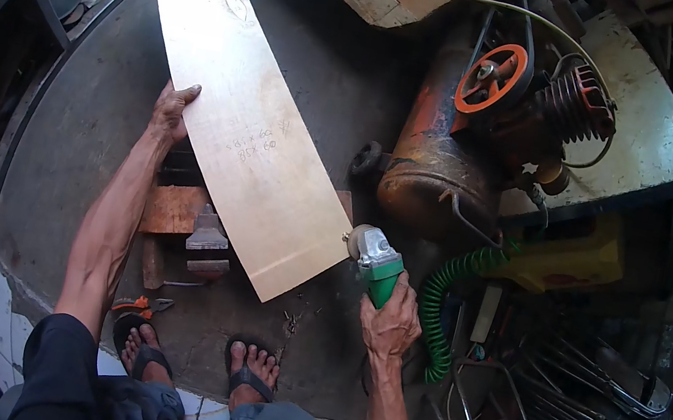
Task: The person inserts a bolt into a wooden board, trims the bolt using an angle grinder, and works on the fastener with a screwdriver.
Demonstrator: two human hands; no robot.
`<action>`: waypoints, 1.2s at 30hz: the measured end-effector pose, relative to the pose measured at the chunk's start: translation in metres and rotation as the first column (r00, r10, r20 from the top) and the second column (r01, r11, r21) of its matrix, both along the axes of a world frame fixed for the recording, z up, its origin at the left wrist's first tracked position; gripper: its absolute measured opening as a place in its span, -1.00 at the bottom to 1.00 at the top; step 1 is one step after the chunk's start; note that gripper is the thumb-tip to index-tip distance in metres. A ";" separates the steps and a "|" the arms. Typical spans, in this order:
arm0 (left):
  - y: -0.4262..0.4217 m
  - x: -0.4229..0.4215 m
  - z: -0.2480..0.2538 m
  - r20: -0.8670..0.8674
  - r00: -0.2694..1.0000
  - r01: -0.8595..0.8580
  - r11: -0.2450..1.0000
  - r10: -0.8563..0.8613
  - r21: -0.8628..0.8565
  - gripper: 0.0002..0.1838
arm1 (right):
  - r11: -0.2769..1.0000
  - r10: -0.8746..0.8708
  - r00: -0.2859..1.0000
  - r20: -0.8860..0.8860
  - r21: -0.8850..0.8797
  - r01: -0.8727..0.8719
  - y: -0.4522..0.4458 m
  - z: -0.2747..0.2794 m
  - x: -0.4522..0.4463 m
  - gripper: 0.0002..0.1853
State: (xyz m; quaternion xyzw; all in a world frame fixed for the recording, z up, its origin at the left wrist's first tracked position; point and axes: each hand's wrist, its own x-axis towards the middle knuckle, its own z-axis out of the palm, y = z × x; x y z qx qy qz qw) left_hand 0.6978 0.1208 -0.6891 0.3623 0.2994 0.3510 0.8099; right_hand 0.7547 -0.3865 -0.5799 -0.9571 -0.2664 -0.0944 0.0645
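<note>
A long pale wooden board (235, 122) with pencilled figures slants across the middle of the head view. My left hand (172, 110) grips its left edge, thumb on the upper face and fingers hidden underneath. In my right hand (392, 322) is an angle grinder (380, 273) with a green body and silver head, fingers wrapped round the body. The grinder's disc is at the board's near right corner; whether it touches or spins I cannot tell. Below the board stand a metal vise (208, 233) and a wooden block (172, 209), both partly covered.
An air compressor (438, 160) with an orange pulley wheel (492, 79) stands to the right. A green coiled hose (433, 306) hangs near my right wrist. Bent metal tubes (597, 405) are stacked at lower right. Orange-handled pliers (138, 304) lie by my left foot.
</note>
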 end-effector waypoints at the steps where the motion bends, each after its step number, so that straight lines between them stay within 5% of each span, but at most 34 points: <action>1: -0.001 0.000 -0.001 -0.001 1.000 0.002 1.000 -0.002 -0.002 -0.34 | 1.000 -0.002 1.000 -0.001 -0.002 0.002 -0.001 0.001 0.002 -0.18; 36: 0.001 0.000 -0.018 0.016 1.000 0.005 1.000 -0.005 -0.027 -0.37 | 0.996 0.049 0.998 -0.027 -0.072 -0.051 -0.001 0.011 0.009 -0.16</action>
